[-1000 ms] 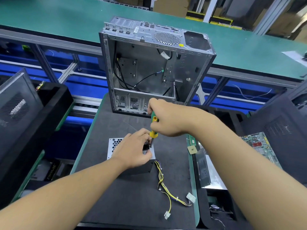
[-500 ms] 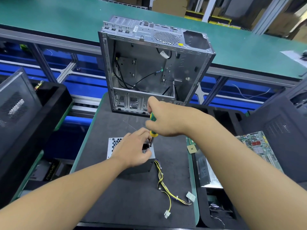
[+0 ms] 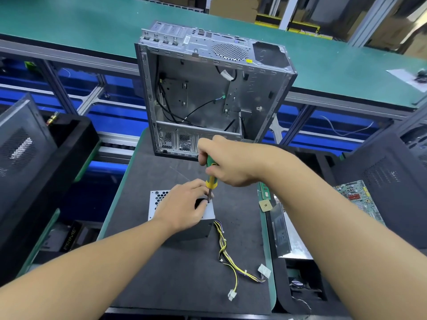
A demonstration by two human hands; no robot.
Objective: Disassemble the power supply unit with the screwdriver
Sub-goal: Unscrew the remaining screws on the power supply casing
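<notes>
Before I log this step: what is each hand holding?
Left hand: rests on the power supply unit; grip cannot be told.
Right hand: grips the screwdriver.

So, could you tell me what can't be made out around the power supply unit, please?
Head view:
The screw under the screwdriver tip: too small, crowded by the left hand.
Top of the power supply unit: mostly covered by the left hand.
Upper handle of the screwdriver: wrapped in the right hand.
Whether the left hand pinches the shaft or only steadies the unit: unclear.
</notes>
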